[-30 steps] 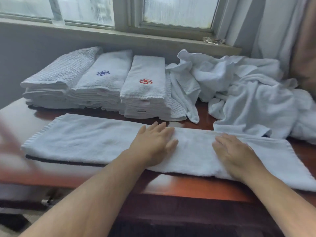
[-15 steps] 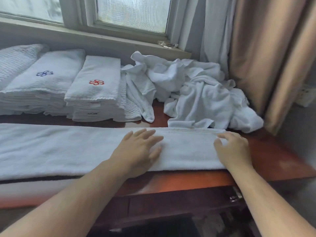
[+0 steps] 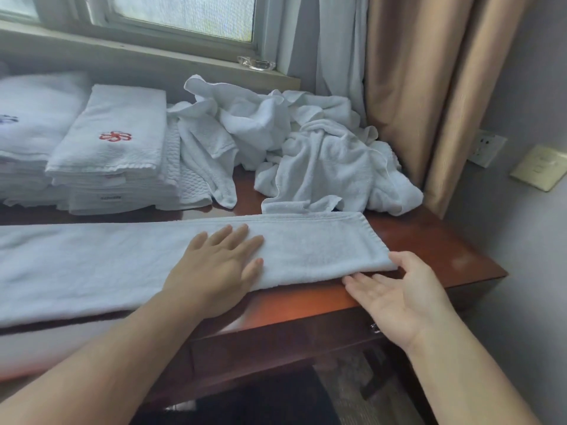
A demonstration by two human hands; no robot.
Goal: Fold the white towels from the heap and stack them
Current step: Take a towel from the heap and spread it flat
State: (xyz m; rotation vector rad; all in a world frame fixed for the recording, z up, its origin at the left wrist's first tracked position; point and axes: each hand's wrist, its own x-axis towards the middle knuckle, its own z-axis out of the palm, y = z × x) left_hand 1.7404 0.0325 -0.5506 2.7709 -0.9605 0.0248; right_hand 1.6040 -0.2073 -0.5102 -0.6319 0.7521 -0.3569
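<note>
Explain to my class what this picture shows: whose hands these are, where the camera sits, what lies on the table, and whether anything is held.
There is no machine here. A person works with bare hands, and the camera is worn on the head, looking forward and down. The left hand lies flat on a long folded towel spread across the wooden table. The right hand is open, palm up, at the towel's right end. Behind lie the unfolded heap and the folded stacks. Nothing is gripped.
</note>
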